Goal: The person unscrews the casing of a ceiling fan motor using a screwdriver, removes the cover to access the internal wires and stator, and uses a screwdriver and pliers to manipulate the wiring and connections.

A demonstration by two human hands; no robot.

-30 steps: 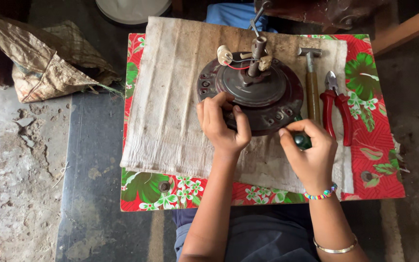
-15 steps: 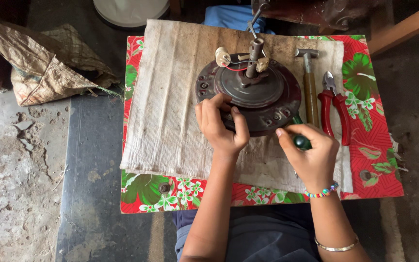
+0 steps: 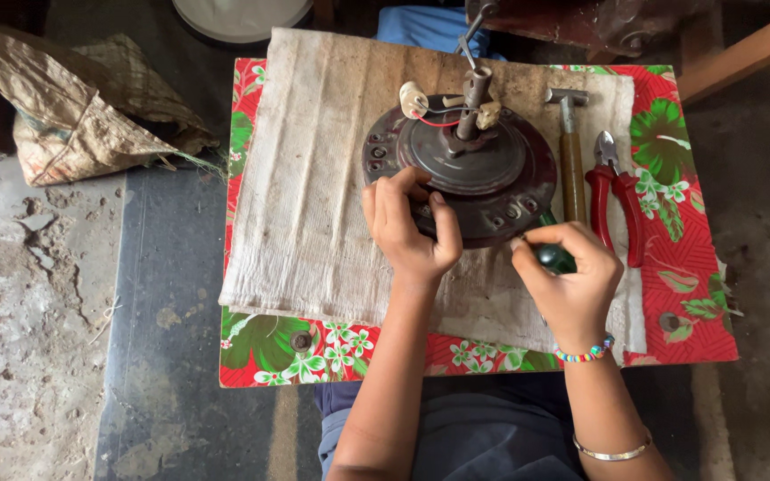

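Note:
A round dark-brown fan motor [image 3: 483,165] with a central shaft and red and white wires lies on a dirty beige cloth [image 3: 314,178] over a small table with a red floral cover [image 3: 688,294]. My left hand [image 3: 407,227] rests on the motor's near rim, fingers pressed against it. My right hand [image 3: 568,272] is closed around a green-handled screwdriver [image 3: 552,256], whose tip points at the motor's lower right edge.
A wooden-handled hammer [image 3: 572,160] and red-handled pliers [image 3: 615,196] lie right of the motor. A crumpled woven sack [image 3: 82,116] sits on the ground at the left. A white round object [image 3: 242,16] is at the top. A wooden beam [image 3: 741,49] runs top right.
Both hands stay on the motor and screwdriver. My right hand has turned slightly around the green handle; the motor has not visibly moved.

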